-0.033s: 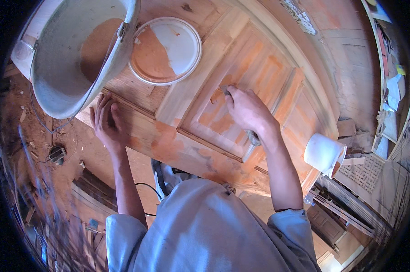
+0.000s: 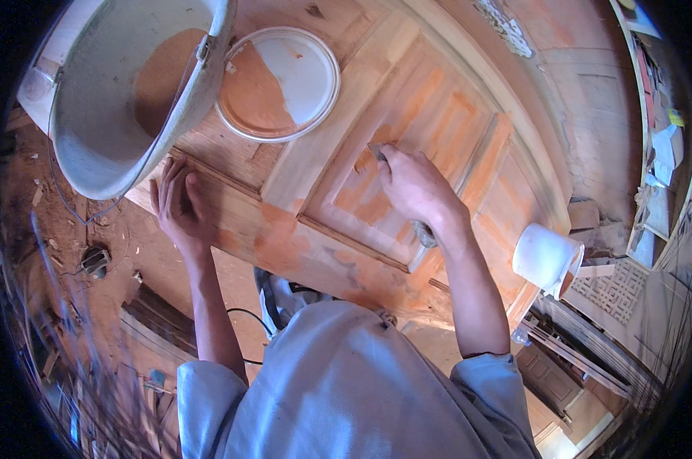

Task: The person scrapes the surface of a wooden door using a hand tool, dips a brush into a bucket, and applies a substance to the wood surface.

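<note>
A panelled wooden door (image 2: pixel 304 164) lies flat before me, with orange-brown filler smeared over its panels and frame. My right hand (image 2: pixel 422 187) is closed round a putty knife (image 2: pixel 424 233). Most of the knife is hidden by the hand; its handle end sticks out below, and its blade tip touches or nearly touches the recessed panel at upper left. My left hand (image 2: pixel 184 203) rests on the door's near edge with its fingers apart and slightly bent, holding nothing. Just beyond it, a large tilted grey bucket (image 2: pixel 94 126) holds orange-brown material.
A round white lid (image 2: pixel 315 92), partly covered with orange-brown paste, lies right of the bucket. A white tub (image 2: pixel 543 256) sits on its side at the door's right end. Cables, wood scraps and a small dark device (image 2: pixel 95 262) lie on the floor at left. A lattice panel (image 2: pixel 610 291) stands at right.
</note>
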The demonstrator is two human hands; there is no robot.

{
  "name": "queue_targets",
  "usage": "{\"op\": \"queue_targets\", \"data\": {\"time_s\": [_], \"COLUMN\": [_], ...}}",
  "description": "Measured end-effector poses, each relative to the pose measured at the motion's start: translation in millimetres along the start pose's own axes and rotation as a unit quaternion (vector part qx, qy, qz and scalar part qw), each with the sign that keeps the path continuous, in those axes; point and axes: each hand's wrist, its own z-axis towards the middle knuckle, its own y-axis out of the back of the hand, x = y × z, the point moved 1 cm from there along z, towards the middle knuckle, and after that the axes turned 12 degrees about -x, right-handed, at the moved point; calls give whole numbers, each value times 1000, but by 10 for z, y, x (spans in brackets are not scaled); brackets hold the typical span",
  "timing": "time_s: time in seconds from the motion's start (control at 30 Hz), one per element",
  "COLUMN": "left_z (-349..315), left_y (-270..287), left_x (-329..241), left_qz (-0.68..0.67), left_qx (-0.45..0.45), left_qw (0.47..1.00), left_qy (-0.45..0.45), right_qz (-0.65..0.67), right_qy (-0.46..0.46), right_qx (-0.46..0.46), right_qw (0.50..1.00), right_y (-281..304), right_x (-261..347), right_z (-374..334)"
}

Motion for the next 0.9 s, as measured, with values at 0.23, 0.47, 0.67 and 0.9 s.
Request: {"op": "queue_targets", "data": {"time_s": [0.23,0.47,0.67,0.9], "left_z": [-2,19,14,16], "left_y": [-1,6,24,1], "left_x": [-3,-64,-38,-36], "left_qz": [-12,-15,-11,-24], "left_qx": [4,-7,0,-18], "left_qw": [1000,1000,1000,999], "left_qy": [8,20,12,18], "right_qz": [13,97,37,-35], "right_qy": [43,47,-61,56], "right_qx": [22,-9,28,44], "right_qw": [999,994,997,997], "right_y": [-232,151,370,-196], "right_x": [231,-227,45,45], "right_z": [-456,-272,276,-144]}}
